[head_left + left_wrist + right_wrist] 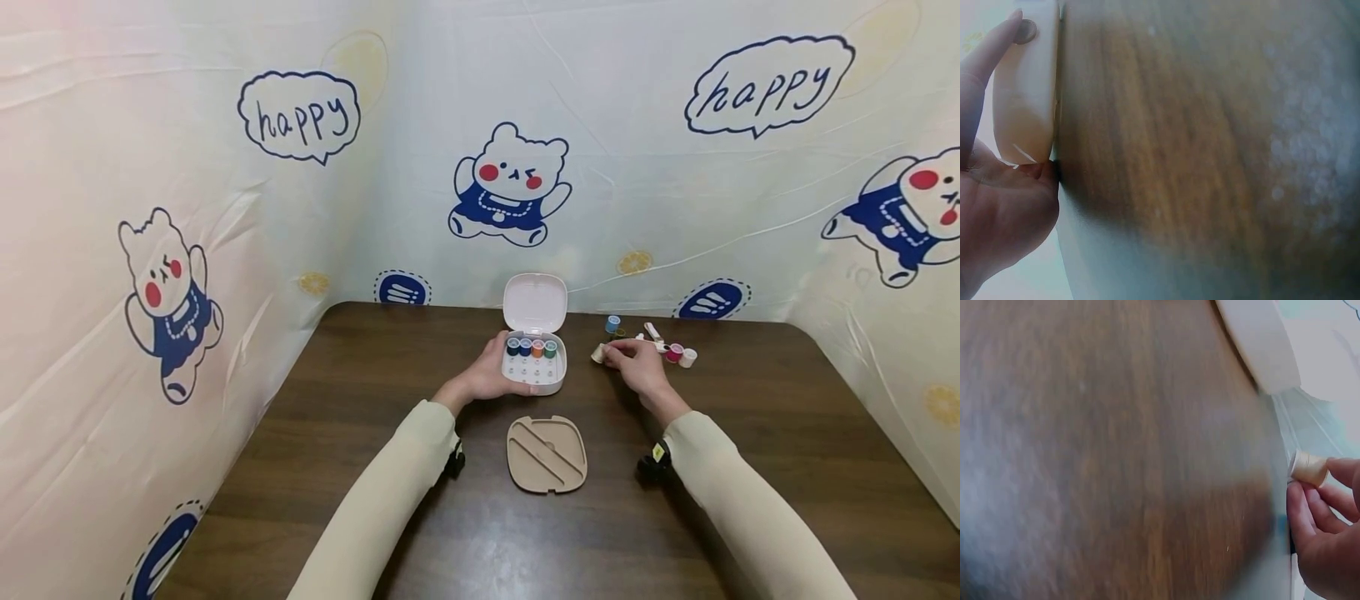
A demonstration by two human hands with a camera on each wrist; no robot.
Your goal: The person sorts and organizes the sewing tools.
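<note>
The two hands are apart: the left hand grips the white box from its left and near sides, while the right hand pinches the cream spool between thumb and fingers, to the right of the box and away from it. That pinch looks the weakest point — the spool is small and tapered, so a squeeze at its edge could tip it out and let it roll across the table. The blue spool, pink spool and white spool lie around the right hand, and a low sweep of its fingers might scatter them. On the left, the thumb sits by a round button on the box's near wall; pressing too hard there could shove the box backward, or jolt the row of four spools at its far side. The raised lid might also drop if the box were jarred.
</note>
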